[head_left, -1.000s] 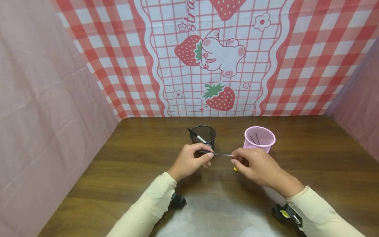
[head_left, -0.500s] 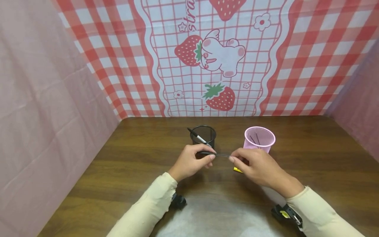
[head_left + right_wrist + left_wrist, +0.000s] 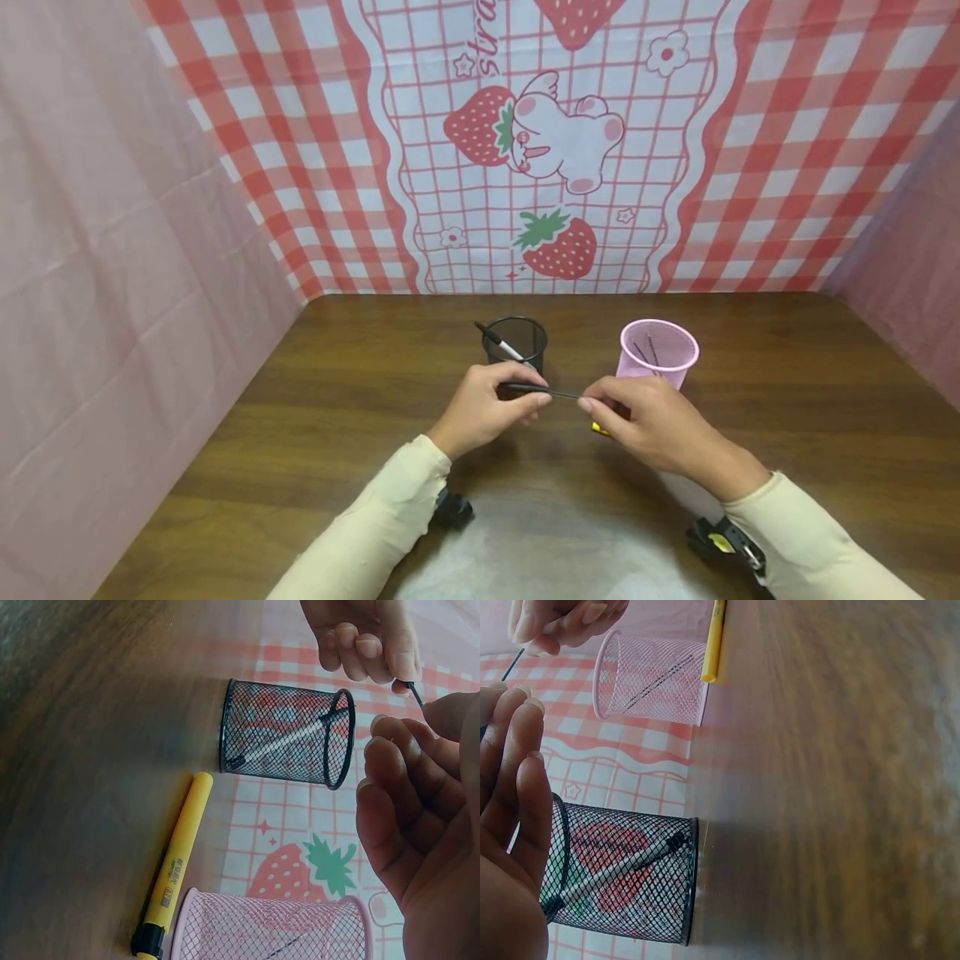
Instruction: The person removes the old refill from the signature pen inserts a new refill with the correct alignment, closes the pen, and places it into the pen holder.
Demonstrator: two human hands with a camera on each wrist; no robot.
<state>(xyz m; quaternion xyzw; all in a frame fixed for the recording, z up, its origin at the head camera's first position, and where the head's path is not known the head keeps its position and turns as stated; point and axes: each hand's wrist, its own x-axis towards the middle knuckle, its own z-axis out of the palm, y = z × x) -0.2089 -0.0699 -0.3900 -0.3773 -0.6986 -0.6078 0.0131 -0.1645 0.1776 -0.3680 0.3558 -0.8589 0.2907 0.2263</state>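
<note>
Pinched between thumb and fingers, the black, thicker end of a slim rod (image 3: 562, 393) is in my left hand (image 3: 487, 408). Its thin dark end reaches my right hand (image 3: 660, 421), which pinches it with thumb and forefinger. What kind of rod it is I cannot tell. Just behind my left hand stands a black mesh cup (image 3: 289, 735) with a black-and-white marker (image 3: 510, 348) leaning in it. A pink mesh cup (image 3: 667, 367) with thin dark sticks (image 3: 651, 350) inside stands behind my right hand. Partly hidden under that hand lies a yellow marker (image 3: 180, 855).
The brown wooden table (image 3: 360, 400) runs back to a strawberry-printed checked cloth (image 3: 555, 167). Pale pink cloth (image 3: 135, 250) hangs at the left, and more at the right. Dark wrist-worn devices (image 3: 720, 542) sit below both forearms.
My left fingertips have shifted slightly right along the rod and my right fingertips slightly left, so less of the thin part shows between them. The cups have stayed in place.
</note>
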